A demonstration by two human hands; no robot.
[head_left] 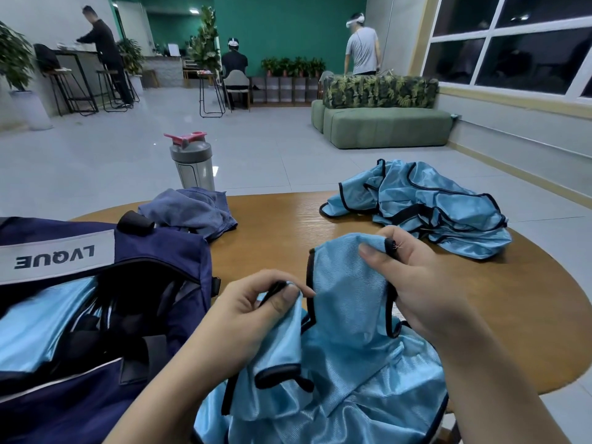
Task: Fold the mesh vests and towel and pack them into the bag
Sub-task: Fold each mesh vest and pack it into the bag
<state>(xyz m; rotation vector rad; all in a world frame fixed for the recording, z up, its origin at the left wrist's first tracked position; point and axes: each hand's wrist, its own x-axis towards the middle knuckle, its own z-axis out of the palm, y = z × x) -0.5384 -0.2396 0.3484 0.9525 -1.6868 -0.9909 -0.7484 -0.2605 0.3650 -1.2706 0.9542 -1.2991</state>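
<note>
Both hands pinch a light-blue mesh vest point(349, 302) at the near edge of the surface point(282, 225): left hand point(256, 302), right hand point(413, 283).

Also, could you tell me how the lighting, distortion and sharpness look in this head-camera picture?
Head view: even indoor light, dark windows; sheen on the heaped vests. Wide-angle bending curves the table edge and window frames. The held vest and both hands, left hand and right hand, look sharp; distant people look soft.
</note>
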